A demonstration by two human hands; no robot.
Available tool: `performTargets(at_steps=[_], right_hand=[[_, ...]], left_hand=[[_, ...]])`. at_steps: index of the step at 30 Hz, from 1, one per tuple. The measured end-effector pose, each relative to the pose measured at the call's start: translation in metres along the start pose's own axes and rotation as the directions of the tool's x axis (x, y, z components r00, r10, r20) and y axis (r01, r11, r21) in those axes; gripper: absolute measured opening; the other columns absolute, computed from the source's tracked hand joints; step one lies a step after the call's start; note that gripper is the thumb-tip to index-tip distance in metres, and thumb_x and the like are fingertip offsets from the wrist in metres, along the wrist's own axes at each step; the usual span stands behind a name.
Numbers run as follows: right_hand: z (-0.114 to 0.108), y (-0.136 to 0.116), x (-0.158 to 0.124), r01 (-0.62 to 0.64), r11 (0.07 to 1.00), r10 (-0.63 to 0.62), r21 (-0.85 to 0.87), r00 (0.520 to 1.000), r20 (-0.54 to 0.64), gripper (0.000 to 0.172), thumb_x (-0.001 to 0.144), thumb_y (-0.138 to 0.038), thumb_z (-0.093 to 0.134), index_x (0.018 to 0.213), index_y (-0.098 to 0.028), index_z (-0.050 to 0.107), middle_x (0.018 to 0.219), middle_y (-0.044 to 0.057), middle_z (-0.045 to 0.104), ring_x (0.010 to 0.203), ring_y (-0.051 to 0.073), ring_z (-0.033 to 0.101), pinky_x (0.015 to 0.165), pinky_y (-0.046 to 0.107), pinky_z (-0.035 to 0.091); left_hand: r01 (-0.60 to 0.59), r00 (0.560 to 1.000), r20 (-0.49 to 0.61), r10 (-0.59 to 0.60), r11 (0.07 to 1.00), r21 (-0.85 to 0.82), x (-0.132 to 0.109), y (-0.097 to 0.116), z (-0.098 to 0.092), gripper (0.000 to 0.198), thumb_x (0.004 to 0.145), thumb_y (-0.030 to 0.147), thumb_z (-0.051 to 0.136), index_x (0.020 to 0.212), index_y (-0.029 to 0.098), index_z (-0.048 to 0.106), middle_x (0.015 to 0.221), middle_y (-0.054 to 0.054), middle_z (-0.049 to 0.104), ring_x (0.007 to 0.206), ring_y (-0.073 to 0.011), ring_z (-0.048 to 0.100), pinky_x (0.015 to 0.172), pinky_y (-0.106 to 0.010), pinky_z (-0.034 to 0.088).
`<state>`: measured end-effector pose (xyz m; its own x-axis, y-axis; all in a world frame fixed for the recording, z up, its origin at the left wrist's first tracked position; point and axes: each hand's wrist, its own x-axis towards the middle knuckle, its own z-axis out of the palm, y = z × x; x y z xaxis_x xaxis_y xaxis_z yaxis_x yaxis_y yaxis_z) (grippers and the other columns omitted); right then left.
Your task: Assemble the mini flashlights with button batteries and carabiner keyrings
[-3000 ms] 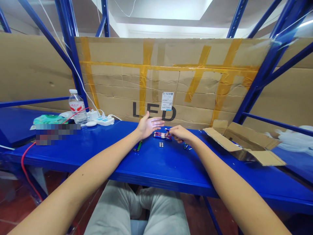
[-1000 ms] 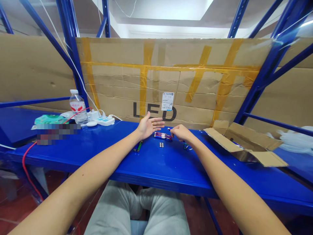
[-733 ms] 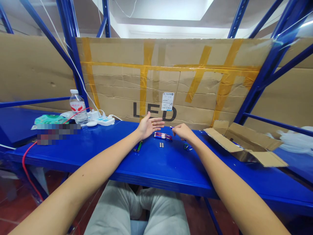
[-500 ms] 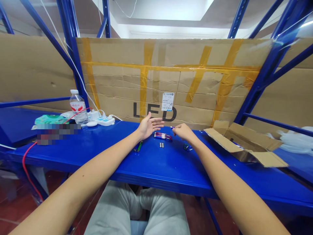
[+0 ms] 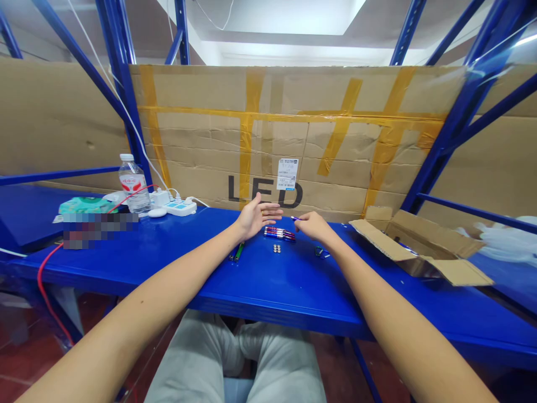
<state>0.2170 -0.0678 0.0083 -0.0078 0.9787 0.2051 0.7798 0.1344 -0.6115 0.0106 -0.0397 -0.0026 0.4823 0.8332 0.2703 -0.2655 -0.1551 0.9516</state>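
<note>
My left hand (image 5: 255, 219) is held over the table, fingers stretched out and apart, with nothing in it. My right hand (image 5: 312, 225) is closed on a slim blue-purple tube (image 5: 295, 219), whose end points toward my left fingers; the rest is hidden in the fist. Between and below the hands lies a row of shiny red and blue metal tubes (image 5: 279, 234). Just in front of them sit several small silver button-like pieces (image 5: 277, 248). Green tubes (image 5: 239, 252) lie under my left wrist. Small carabiner-like clips (image 5: 322, 253) rest beside my right forearm.
On the blue table (image 5: 268, 285), an open cardboard box (image 5: 419, 246) stands at the right. To the left are a water bottle (image 5: 134, 184), a white power strip (image 5: 180, 207) and a green packet (image 5: 88, 206). A large cardboard panel (image 5: 201, 151) closes off the back.
</note>
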Motion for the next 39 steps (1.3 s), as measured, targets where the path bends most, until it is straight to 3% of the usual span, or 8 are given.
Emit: performTargets(at_steps=[3,5,10,14,21,29,34,39], right_hand=[[0.003,-0.004,-0.004,0.070,0.996,-0.076,0.060,0.992,0.103,0.013,0.073,-0.021,0.053,0.061,-0.017,0.057,0.045,-0.005,0.040,0.043,0.009,0.037,0.045,0.024,0.027],[0.004,-0.007,-0.008,0.083,0.988,-0.105,0.127,0.978,0.180,0.006,0.072,-0.020,0.055,0.067,-0.017,0.055,0.047,-0.005,0.042,0.043,0.009,0.039,0.044,0.023,0.029],[-0.001,-0.010,-0.013,0.034,0.938,-0.137,0.346,0.950,0.280,0.019,0.071,-0.012,0.055,0.089,-0.016,0.054,0.052,-0.005,0.049,0.046,0.009,0.044,0.043,0.020,0.032],[-0.005,-0.001,-0.006,0.073,0.887,-0.205,0.456,0.947,0.246,0.035,0.071,-0.005,0.057,0.103,-0.015,0.049,0.062,-0.003,0.060,0.050,0.010,0.052,0.048,0.021,0.040],[0.004,0.008,0.004,0.121,0.848,-0.231,0.517,0.961,0.154,0.009,0.088,-0.015,0.057,0.089,-0.016,0.049,0.061,0.001,0.064,0.057,0.014,0.064,0.060,0.028,0.054],[0.006,0.013,0.010,0.197,0.780,-0.256,0.594,0.966,0.016,0.008,0.081,-0.015,0.059,0.085,-0.015,0.052,0.050,-0.005,0.057,0.039,0.008,0.047,0.043,0.021,0.038],[0.006,0.018,0.013,0.183,0.768,-0.225,0.614,0.974,-0.008,0.011,0.074,-0.019,0.065,0.081,-0.012,0.059,0.055,-0.003,0.057,0.047,0.009,0.049,0.048,0.022,0.037],[0.010,0.024,0.019,0.248,0.896,-0.254,0.367,0.967,-0.033,0.015,0.074,-0.013,0.063,0.089,-0.011,0.066,0.070,0.003,0.066,0.060,0.012,0.058,0.060,0.025,0.045]], left_hand=[[-0.137,0.986,-0.031,0.166,0.892,0.431,-0.003,-0.005,0.008,0.048,0.089,0.054,0.048,0.106,0.012,0.065,0.108,-0.016,0.069,0.096,-0.0249,0.065,0.087,-0.040,0.049],[-0.273,0.945,0.075,0.317,0.645,0.714,-0.007,-0.009,0.015,0.033,0.084,0.037,0.062,0.107,0.014,0.065,0.104,-0.011,0.069,0.091,-0.0220,0.064,0.087,-0.038,0.048],[-0.421,0.877,0.278,0.392,0.348,0.838,-0.012,-0.010,0.029,0.017,0.088,0.018,0.054,0.102,0.018,0.065,0.101,-0.007,0.070,0.093,-0.0185,0.063,0.086,-0.033,0.048],[-0.341,0.901,0.189,0.392,0.368,0.865,-0.009,-0.008,0.023,0.013,0.089,0.020,0.054,0.095,0.017,0.066,0.095,-0.006,0.070,0.089,-0.0192,0.063,0.084,-0.033,0.047],[-0.237,0.929,-0.010,0.370,0.614,0.753,-0.005,-0.013,0.013,0.015,0.089,0.030,0.055,0.087,0.017,0.064,0.076,-0.002,0.065,0.072,-0.0157,0.058,0.068,-0.027,0.045],[-0.143,0.958,-0.149,0.246,0.856,0.497,0.004,-0.014,0.009,0.013,0.089,0.028,0.057,0.086,0.016,0.060,0.067,0.000,0.060,0.052,-0.0092,0.054,0.054,-0.024,0.045],[-0.097,0.975,-0.130,0.179,0.875,0.474,0.006,-0.014,0.006,0.013,0.082,0.015,0.063,0.094,0.014,0.060,0.067,0.000,0.060,0.057,-0.0129,0.059,0.058,-0.029,0.050],[-0.110,0.964,-0.089,0.251,0.681,0.724,0.010,-0.013,-0.005,0.011,0.084,0.018,0.058,0.093,0.015,0.064,0.073,-0.003,0.065,0.066,-0.0160,0.061,0.067,-0.030,0.049]])
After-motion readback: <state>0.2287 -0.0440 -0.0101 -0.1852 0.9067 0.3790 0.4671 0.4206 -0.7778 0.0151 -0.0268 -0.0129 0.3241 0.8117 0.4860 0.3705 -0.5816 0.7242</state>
